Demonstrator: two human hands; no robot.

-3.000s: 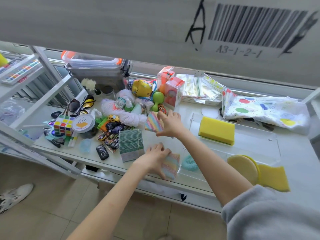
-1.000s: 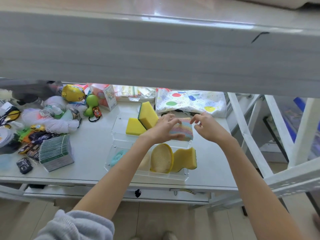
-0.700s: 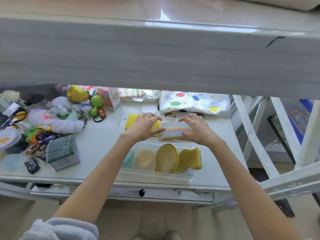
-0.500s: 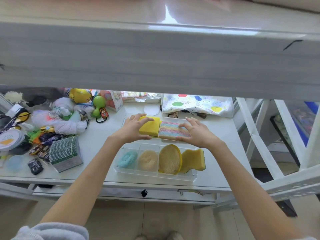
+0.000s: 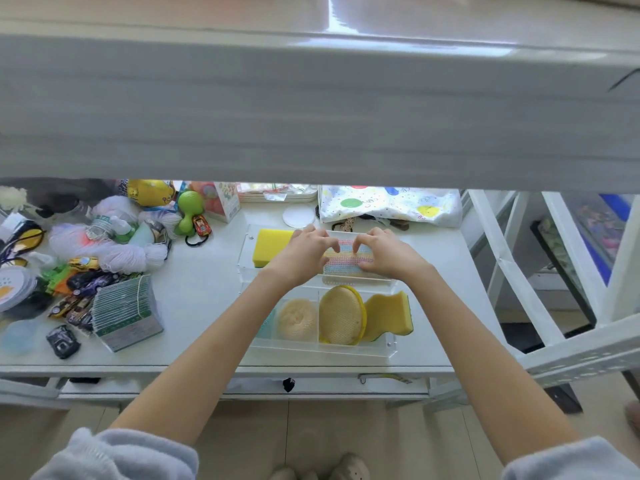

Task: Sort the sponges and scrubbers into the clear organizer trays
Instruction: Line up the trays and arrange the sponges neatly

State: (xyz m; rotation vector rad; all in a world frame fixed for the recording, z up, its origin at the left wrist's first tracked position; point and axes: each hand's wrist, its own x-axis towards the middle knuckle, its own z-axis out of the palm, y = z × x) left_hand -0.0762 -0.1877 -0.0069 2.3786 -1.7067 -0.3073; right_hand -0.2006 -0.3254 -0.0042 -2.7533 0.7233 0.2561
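Both hands rest on the rainbow-striped scrubber pad (image 5: 348, 259), fingers curled loosely and spread over its top rather than pinched around it: the left hand (image 5: 304, 252) covers its left edge, the right hand (image 5: 384, 252) its right, fingertips nearly meeting over the middle. Neither is clamped; this looks like pressing the pad down into place. The pad lies flat in the far clear tray (image 5: 381, 281), just beside the yellow block sponge (image 5: 272, 247), which sits at the tray's left end.

The near clear tray (image 5: 384, 351) already holds a pale mesh scrubber ball (image 5: 297, 318), a round yellow scrubber (image 5: 341, 315) standing on edge, and a wavy yellow sponge (image 5: 388, 315); something teal shows beside the left forearm, mostly hidden.

The risk, as I judge it, is light. Pressing unevenly could slide the tray on the smooth white table (image 5: 201, 289), or leave the pad riding up on the block sponge or the tray wall instead of lying flat. Lifting the fingers off carelessly might drag the textured pad back out.
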